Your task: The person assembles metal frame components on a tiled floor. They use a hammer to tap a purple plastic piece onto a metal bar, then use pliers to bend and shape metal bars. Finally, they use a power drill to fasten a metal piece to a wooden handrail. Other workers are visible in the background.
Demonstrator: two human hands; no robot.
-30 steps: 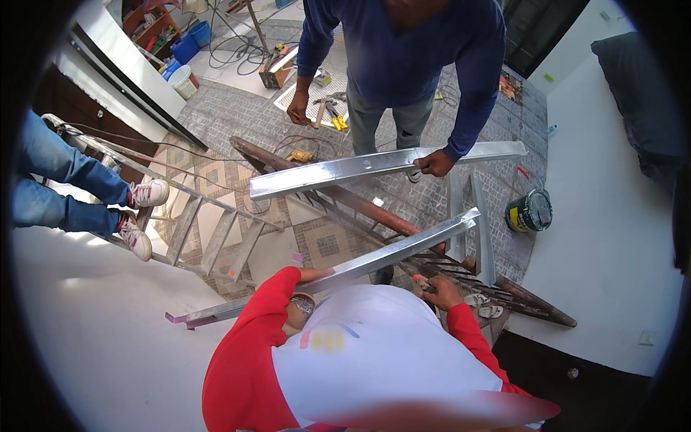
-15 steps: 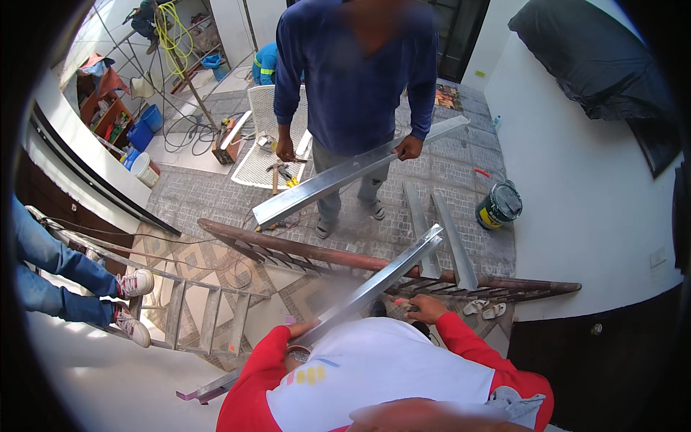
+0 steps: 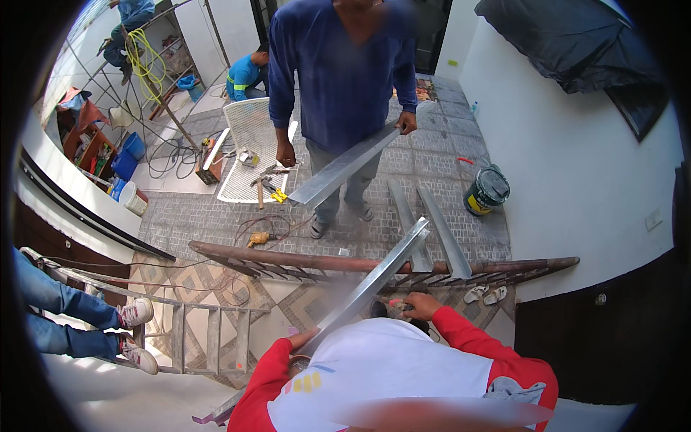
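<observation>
My left hand (image 3: 305, 338) is closed around a long silvery metal channel (image 3: 367, 288), which slants up and away over the wooden railing. Its lower part disappears behind my left arm and shirt. My right hand (image 3: 423, 306) has its fingers closed on a small reddish and grey item, too unclear to name, near my waist. Across the railing stands a co-worker in a dark blue long-sleeved top (image 3: 345, 79), one hand gripping another metal channel (image 3: 345, 167). The co-worker's other hand (image 3: 286, 153) hangs by the white mesh chair.
Between us runs a wooden railing (image 3: 317, 257), with two metal channels (image 3: 443, 230) leaning on it. A lidded bucket (image 3: 487, 190) stands by the right wall. A yellow drill (image 3: 259, 238) and cords lie beyond the railing. At left, a person's jeans-clad legs (image 3: 72, 302) rest on a ladder (image 3: 214, 338).
The co-worker's channel has tilted and shifted, and one hand has come away from beside it. My view has turned slightly; my hands keep their hold.
</observation>
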